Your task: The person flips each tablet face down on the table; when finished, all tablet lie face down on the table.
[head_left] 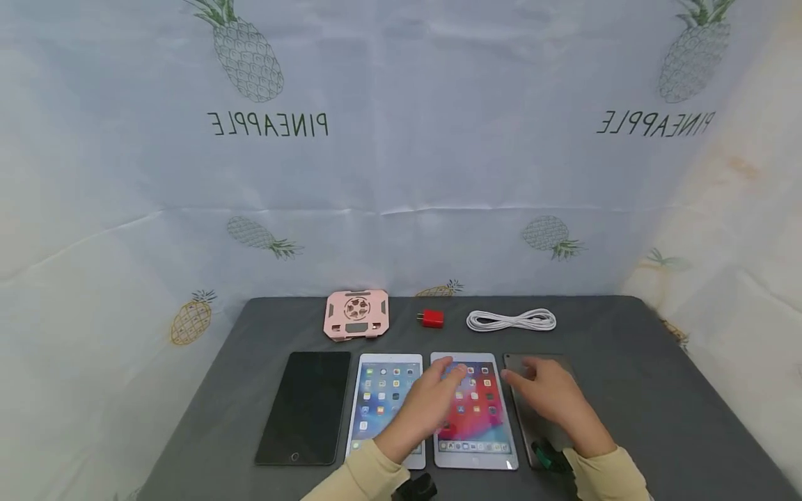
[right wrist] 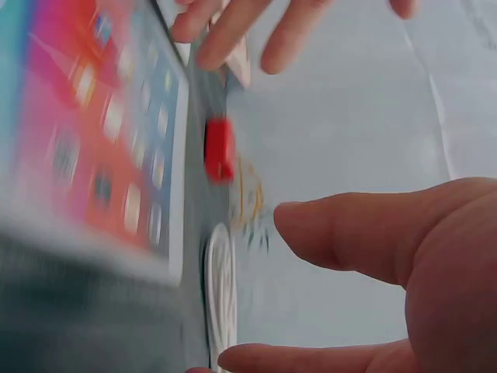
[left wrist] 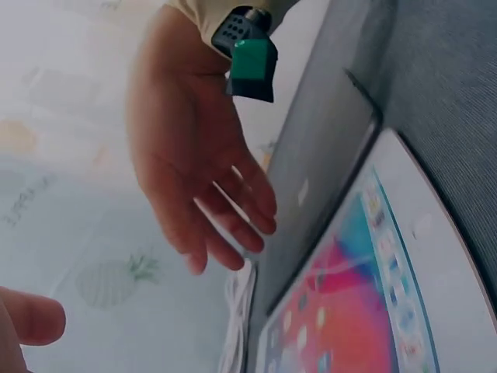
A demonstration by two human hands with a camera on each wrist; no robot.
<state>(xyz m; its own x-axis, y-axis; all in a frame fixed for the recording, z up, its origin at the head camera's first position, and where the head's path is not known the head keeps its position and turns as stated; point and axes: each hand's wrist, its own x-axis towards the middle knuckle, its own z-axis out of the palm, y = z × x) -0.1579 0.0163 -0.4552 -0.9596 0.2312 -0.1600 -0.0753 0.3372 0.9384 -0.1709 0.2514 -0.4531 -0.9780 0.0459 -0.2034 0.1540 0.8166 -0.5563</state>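
My left hand (head_left: 426, 403) is above the white tablet with a red and blue lit screen (head_left: 473, 417), fingers loosely bent and holding nothing. My right hand (head_left: 554, 395) hovers over the grey tablet lying back up (head_left: 532, 424), its thumb and fingers apart. In the left wrist view the right hand (left wrist: 194, 148) hangs with relaxed fingers and an empty palm. The right wrist view shows the left hand's fingers (right wrist: 295, 27) apart from the lit screen (right wrist: 101, 116). Partly behind my left forearm lies another white tablet with a blue screen (head_left: 379, 393).
A black tablet (head_left: 305, 407) lies at the left of the row. Behind the row are a pink perforated case (head_left: 370, 306), a red plug adapter (head_left: 431, 319) and a coiled white cable (head_left: 511, 320). A pineapple-print curtain (head_left: 401, 174) hangs behind the dark grey table (head_left: 651, 390).
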